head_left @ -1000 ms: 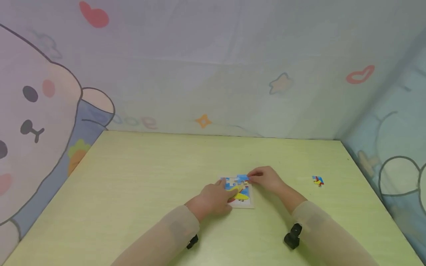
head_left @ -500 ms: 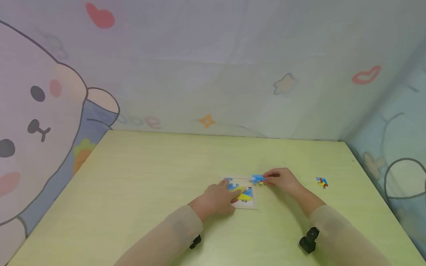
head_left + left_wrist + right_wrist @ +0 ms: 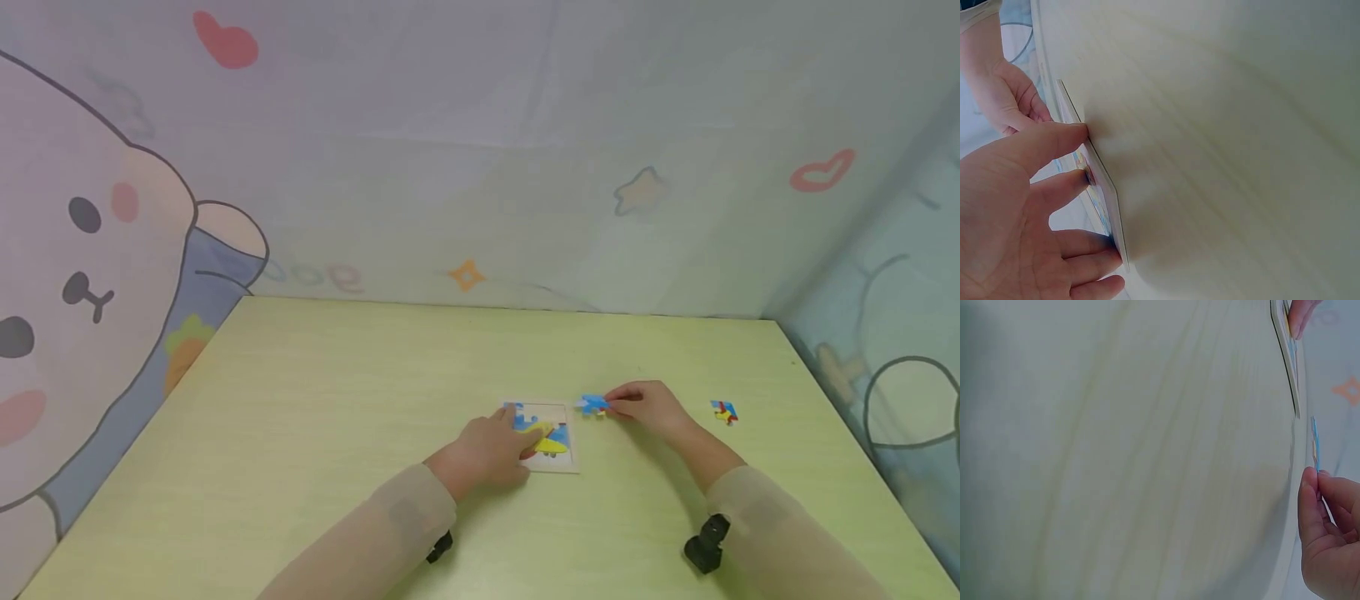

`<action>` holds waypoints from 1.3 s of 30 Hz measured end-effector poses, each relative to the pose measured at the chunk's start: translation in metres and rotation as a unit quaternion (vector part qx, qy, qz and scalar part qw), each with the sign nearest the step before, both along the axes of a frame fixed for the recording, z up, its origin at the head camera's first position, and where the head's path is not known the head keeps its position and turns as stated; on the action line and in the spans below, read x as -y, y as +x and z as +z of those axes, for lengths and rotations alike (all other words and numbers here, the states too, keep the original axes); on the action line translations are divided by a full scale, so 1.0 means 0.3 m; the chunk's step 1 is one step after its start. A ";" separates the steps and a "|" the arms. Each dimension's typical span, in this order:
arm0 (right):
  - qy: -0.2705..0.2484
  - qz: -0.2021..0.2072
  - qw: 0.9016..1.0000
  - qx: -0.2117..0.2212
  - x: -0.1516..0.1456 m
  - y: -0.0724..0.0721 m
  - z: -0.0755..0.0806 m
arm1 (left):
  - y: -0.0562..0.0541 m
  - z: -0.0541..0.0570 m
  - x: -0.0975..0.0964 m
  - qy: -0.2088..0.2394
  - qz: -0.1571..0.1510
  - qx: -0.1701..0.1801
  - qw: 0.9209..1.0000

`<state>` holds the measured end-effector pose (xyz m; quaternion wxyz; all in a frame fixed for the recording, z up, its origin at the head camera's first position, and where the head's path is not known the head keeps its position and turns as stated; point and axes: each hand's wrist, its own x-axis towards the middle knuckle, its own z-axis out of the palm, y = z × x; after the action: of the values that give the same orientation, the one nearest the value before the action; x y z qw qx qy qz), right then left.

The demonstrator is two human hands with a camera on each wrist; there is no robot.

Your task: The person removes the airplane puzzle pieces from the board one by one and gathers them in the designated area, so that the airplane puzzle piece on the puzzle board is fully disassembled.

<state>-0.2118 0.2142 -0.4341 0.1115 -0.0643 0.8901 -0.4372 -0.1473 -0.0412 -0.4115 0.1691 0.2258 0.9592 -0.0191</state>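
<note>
A square jigsaw puzzle board (image 3: pixel 573 433) with a pale border lies on the table, its picture a yellow airplane on blue. Spread over its left side, my left hand (image 3: pixel 487 450) rests on it. In the left wrist view the thumb touches the near edge of the board (image 3: pixel 1105 181) and the other fingertips press on pieces and border. Bare backing shows at the board's upper right. Just right of that corner, my right hand (image 3: pixel 652 407) pinches a blue puzzle piece (image 3: pixel 591 405) with red and yellow bits. The right wrist view shows this puzzle piece (image 3: pixel 1315 440) edge-on between thumb and fingers.
Another puzzle piece (image 3: pixel 725 412), blue, red and yellow, lies by itself farther right on the light wooden table (image 3: pixel 337 392). A printed cloth backdrop (image 3: pixel 480 167) stands behind the table's far edge. Black wrist mounts (image 3: pixel 707 543) hang under the sleeves.
My right hand has lifted the blue puzzle piece off the board's upper right and carried it to the right, past the border. My left hand stays on the board. The view has shifted slightly.
</note>
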 end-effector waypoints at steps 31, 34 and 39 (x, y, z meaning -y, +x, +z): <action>-0.067 -0.012 0.997 0.027 -0.163 0.007 0.003 | 0.005 -0.013 0.005 -0.003 -0.001 0.001 1.000; -0.065 -0.011 0.998 0.021 -0.184 0.012 0.007 | 0.003 -0.014 0.005 0.003 -0.001 0.002 1.000; -0.049 -0.013 0.999 0.015 -0.206 0.020 0.020 | 0.000 -0.014 0.006 0.003 0.001 0.000 1.000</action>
<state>-0.2056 0.2760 -0.4280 0.1160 -0.0520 0.8664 -0.4829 -0.1472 -0.0429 -0.4156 0.1683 0.2251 0.9596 -0.0158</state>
